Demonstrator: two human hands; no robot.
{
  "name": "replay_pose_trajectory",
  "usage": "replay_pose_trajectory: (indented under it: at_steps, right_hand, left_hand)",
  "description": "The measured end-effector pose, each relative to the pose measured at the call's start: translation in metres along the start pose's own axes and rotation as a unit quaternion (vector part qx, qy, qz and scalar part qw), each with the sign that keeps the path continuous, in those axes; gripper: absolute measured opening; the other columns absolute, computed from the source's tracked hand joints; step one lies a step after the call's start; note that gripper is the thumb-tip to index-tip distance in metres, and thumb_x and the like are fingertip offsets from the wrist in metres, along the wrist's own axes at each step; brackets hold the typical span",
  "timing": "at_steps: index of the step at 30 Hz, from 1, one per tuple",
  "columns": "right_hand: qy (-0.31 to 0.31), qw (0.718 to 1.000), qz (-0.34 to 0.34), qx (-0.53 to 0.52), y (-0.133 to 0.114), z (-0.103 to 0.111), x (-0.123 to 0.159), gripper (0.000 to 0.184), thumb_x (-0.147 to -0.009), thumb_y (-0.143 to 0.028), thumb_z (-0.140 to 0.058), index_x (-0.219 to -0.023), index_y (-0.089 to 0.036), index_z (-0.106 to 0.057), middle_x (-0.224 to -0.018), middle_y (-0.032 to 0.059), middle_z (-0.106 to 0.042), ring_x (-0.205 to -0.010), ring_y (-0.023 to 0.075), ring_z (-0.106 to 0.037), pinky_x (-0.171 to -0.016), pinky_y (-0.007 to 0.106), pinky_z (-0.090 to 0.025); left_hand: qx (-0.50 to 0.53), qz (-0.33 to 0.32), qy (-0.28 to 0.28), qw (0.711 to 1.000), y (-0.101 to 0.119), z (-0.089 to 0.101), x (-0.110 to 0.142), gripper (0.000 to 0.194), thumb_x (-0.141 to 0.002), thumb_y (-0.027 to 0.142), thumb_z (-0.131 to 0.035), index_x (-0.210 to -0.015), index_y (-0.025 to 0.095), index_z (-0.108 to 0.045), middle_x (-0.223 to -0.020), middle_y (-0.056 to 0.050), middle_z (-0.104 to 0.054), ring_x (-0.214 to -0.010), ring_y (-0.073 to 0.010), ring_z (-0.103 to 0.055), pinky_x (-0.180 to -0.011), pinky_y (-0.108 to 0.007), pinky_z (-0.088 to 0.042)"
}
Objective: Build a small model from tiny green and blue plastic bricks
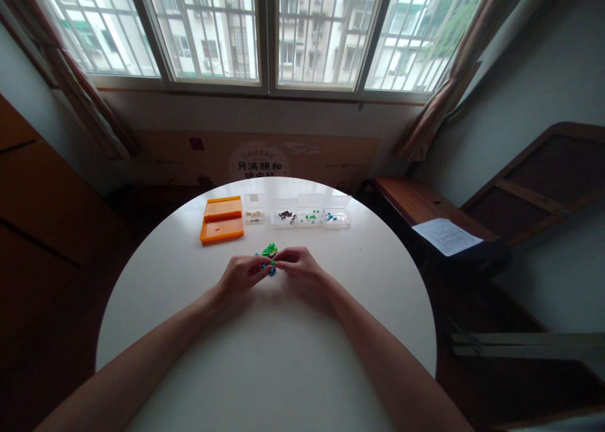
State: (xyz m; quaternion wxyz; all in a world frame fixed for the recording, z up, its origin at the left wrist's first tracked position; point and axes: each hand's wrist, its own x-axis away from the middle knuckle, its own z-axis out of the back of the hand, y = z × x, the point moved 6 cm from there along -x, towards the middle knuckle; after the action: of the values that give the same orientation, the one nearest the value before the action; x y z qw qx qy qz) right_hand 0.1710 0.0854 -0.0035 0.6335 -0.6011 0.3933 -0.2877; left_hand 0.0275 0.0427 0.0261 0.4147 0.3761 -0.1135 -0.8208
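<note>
Between my two hands, over the middle of the white table, is a small cluster of green and blue pieces that look like toy building bricks. My left hand is closed at its left side, thumb and fingers pinching it. From the right, my right hand pinches at the same cluster, its fingertips close to the left ones. A bright green piece sticks up at the back, and blue parts show below the fingertips. The fingers hide much of the cluster, so its exact shape cannot be made out.
Behind my hands stand an orange open tray, a clear box with pale pieces, and joined clear boxes holding dark, green and blue pieces. A wooden bench with a paper sheet stands right of the round table.
</note>
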Motion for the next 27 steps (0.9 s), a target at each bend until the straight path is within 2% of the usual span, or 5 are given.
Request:
replay_pose_trajectory:
  at_steps: [12,21,27]
  right_hand:
    - [0.013,1.0,-0.006,0.01,0.005,0.002,-0.001,0.035,-0.06,-0.039,-0.076,-0.08,-0.01,-0.072,-0.062,0.0035,-0.065,-0.052,0.0079,-0.049,-0.049,0.021,-0.035]
    - [0.015,1.0,0.0,-0.011,0.01,0.003,-0.003,0.034,-0.056,-0.038,-0.078,-0.076,-0.012,-0.073,-0.07,0.0061,-0.069,-0.061,0.0127,-0.058,-0.058,0.024,-0.044]
    - [0.024,1.0,0.002,-0.016,0.011,0.003,-0.003,0.03,-0.056,-0.036,-0.079,-0.074,-0.013,-0.073,-0.068,0.0051,-0.069,-0.058,0.0118,-0.058,-0.056,0.023,-0.043]
  left_hand:
    - [0.001,-0.008,0.002,1.0,-0.003,-0.002,0.001,0.027,-0.084,0.035,-0.056,-0.086,0.013,-0.07,-0.052,0.001,-0.056,-0.044,-0.0057,-0.042,-0.048,-0.014,-0.036]
    - [-0.006,-0.009,0.002,1.0,-0.004,-0.002,0.002,0.026,-0.084,0.035,-0.057,-0.085,0.013,-0.07,-0.051,0.001,-0.056,-0.044,-0.0061,-0.043,-0.048,-0.015,-0.036]
    - [0.007,0.001,-0.006,1.0,-0.006,-0.004,0.002,0.025,-0.084,0.034,-0.056,-0.085,0.013,-0.071,-0.051,0.001,-0.057,-0.044,-0.0059,-0.044,-0.047,-0.015,-0.036]
